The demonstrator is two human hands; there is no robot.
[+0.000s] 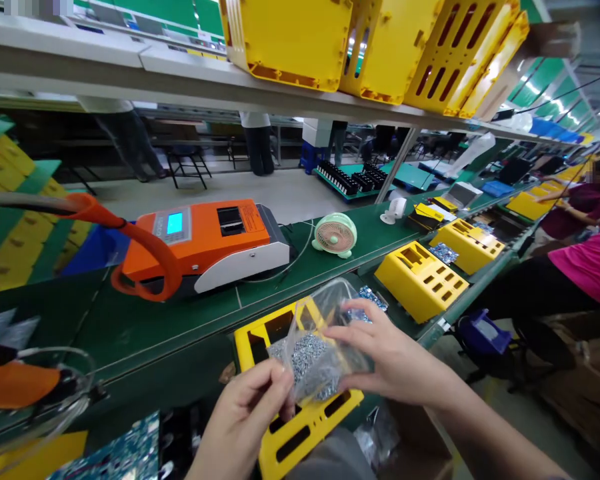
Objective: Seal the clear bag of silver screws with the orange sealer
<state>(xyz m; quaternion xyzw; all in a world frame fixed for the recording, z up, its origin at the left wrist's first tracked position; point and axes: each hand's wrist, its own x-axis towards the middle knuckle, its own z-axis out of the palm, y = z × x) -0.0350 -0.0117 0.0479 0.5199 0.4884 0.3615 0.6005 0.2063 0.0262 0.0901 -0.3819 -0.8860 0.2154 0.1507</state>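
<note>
A clear plastic bag (307,357) of small metallic pieces, perhaps screws, hangs between my hands over a yellow plastic housing (293,437). My left hand (253,413) pinches the bag's lower left side between thumb and fingers. With fingers bent around its right side and upper edge, my right hand (385,350) holds the same bag. Part of a blue circuit board (373,298) shows behind the right fingers. The bag and my hands hide much of the housing.
An orange machine (215,233) with a lit display and a small green fan (335,235) stand on the green bench. More yellow housings (423,280) line the right side. Overhead, a shelf holds large yellow casings (295,43). Co-workers (587,267) are at the far right.
</note>
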